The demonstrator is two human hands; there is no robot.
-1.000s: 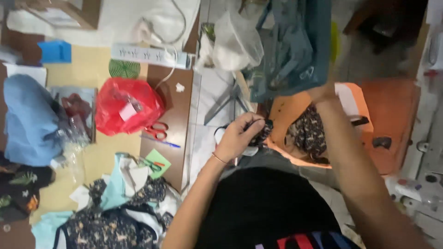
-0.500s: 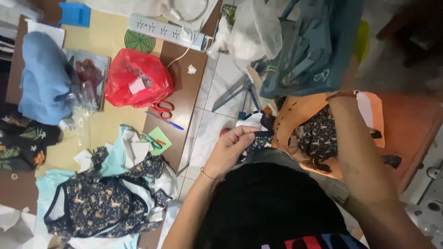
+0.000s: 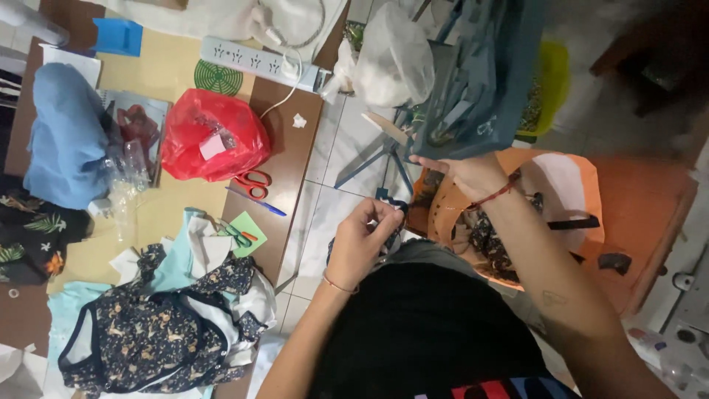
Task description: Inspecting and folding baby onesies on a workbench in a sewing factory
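Over the person's lap, beside the orange bag (image 3: 569, 192), the left hand (image 3: 360, 244) pinches its fingertips shut on a small dark patterned fabric piece (image 3: 395, 210) while the right hand (image 3: 465, 176), fingers loosely spread, steadies it; a careful hand-sewing or trimming step, I'd judge, needing fine grip next.

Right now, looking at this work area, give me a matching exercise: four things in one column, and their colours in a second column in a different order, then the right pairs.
Things:
1. plastic bag on the table
2. scissor handles
3. power strip
4. basket by the person's right hand

Colours:
A. orange
B. white
C. red, bulging and knotted
D. red, beside a blue pen

Pairs: 1-C, 2-D, 3-B, 4-A
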